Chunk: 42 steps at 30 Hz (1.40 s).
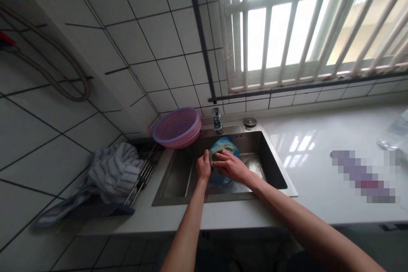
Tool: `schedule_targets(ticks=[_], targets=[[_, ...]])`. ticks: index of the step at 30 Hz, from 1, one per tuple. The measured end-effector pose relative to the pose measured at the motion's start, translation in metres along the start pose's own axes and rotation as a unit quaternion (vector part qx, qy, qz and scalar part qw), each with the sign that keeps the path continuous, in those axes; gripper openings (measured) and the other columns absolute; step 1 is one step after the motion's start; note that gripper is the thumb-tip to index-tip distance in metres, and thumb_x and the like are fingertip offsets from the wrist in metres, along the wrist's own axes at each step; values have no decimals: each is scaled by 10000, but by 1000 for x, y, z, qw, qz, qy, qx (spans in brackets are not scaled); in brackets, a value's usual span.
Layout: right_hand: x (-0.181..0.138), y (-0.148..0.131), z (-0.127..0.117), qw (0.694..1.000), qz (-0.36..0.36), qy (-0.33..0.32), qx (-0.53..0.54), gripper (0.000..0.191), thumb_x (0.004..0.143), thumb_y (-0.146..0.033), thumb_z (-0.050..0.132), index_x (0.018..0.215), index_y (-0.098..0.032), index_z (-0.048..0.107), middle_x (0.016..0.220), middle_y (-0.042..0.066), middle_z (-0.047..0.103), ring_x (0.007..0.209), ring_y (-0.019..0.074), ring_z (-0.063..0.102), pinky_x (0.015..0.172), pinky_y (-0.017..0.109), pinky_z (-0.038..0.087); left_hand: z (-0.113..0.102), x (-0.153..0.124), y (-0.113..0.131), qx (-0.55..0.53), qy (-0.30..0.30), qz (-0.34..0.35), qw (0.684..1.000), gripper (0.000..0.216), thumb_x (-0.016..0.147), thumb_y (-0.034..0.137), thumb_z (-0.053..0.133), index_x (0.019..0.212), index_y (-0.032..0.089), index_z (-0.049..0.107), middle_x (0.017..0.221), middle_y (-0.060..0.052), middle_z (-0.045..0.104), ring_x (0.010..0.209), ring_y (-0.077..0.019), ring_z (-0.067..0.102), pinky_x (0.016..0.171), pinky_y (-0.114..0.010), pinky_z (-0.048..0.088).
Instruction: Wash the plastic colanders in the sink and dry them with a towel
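Head view: both hands are working low over the sink (270,158), meeting at a green cloth (223,146). The cloth is lying bunched within the grip, over a blue bowl (235,149) that is sitting in the sink directly beneath. The left hand (203,166) is curling inward, thumb uppermost, and appears to be pinching the near-left edge of the cloth. The right hand (232,165) is reaching across from the other side, fingers extended and slightly parted on the folds; whether its thumb is pressing from below cannot be told.

Handling, by judgement: the cloth is looking thin, limp and light, likely heavier and a little slick if wet, though wetness is not showing clearly. It is offering no stiffness, so a gathered fold or a doubled edge is promising better hold than a flat middle. Nothing about it is suggesting fragility. The bowl is looking light and smooth, probably plastic, perhaps sliding under an uneven push; its rim, just beyond the fingers, is giving the surest hold.

Surroundings: a faucet (216,120) is standing beyond the grip, a pink basket (190,138) is resting beyond and left, and a striped towel (116,169) is lying heaped farther left.
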State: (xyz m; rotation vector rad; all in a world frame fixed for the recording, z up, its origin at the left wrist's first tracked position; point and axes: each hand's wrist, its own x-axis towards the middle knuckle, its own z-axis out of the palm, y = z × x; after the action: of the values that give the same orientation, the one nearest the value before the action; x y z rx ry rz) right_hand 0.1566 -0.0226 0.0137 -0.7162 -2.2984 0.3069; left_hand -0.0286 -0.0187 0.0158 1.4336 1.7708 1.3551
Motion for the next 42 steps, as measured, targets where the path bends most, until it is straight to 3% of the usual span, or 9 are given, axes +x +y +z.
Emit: schedule_targets(ticks=[7,13,15,21,26,30,34,37,42], targets=[[-6,37,-4,966,213,141,52,454,1006,-194,559,1426,-264,719,1546,112,629,1403,292,622,1201,494,504,2,-9,2,22,-25,49,998,697,946,815,426,572,230,486,555,1,471,580,-161,423,587,-304,286],[-1,6,-3,999,30,43,5,458,981,-157,619,1395,-314,737,1500,74,660,1429,300,560,1268,554,405,1,-4,2,-4,-21,25,999,724,917,851,415,623,211,584,597,-26,545,628,-184,466,608,-306,324],[3,1,-4,999,13,31,8,478,985,-147,609,1415,-323,722,1484,62,672,1409,281,575,1276,532,399,0,-4,2,-11,-19,28,999,731,913,859,413,633,208,591,612,-29,559,637,-183,469,614,-307,328],[-6,43,-8,955,227,167,87,439,1011,-241,532,1401,-237,732,1522,101,655,1416,276,614,1227,446,465,0,-5,0,1,-8,38,999,766,874,928,410,545,237,421,531,19,405,568,-143,378,572,-302,266],[-16,74,-7,908,337,191,157,433,1020,-294,475,1325,-238,777,1381,82,753,1332,286,685,1173,459,507,2,-5,-1,-18,-33,17,999,801,831,990,376,546,243,430,501,12,441,514,-142,428,546,-290,312],[-13,62,-3,935,269,181,144,424,1025,-299,516,1366,-250,762,1525,91,656,1444,295,600,1239,495,449,1,-4,-1,-14,-21,19,999,817,813,1012,365,540,244,417,489,13,433,500,-138,417,532,-289,299],[-5,25,-5,989,112,88,50,407,1002,-234,624,1383,-294,752,1582,82,604,1519,333,500,1306,597,326,-1,1,-3,18,13,21,1000,841,809,1020,342,522,234,428,493,8,421,529,-134,370,535,-293,267],[0,0,-7,1000,1,17,-12,393,1003,-211,656,1367,-325,754,1511,64,654,1465,319,525,1314,604,301,-4,4,-5,42,19,21,999,864,827,1004,322,532,213,508,504,-14,472,541,-143,383,542,-295,273],[3,-8,-9,999,-13,13,-26,436,1027,-199,620,1443,-300,701,1448,80,682,1384,285,577,1296,546,358,-4,3,-4,56,22,41,997,844,886,930,358,585,184,614,535,-43,555,553,-162,437,553,-292,286]])
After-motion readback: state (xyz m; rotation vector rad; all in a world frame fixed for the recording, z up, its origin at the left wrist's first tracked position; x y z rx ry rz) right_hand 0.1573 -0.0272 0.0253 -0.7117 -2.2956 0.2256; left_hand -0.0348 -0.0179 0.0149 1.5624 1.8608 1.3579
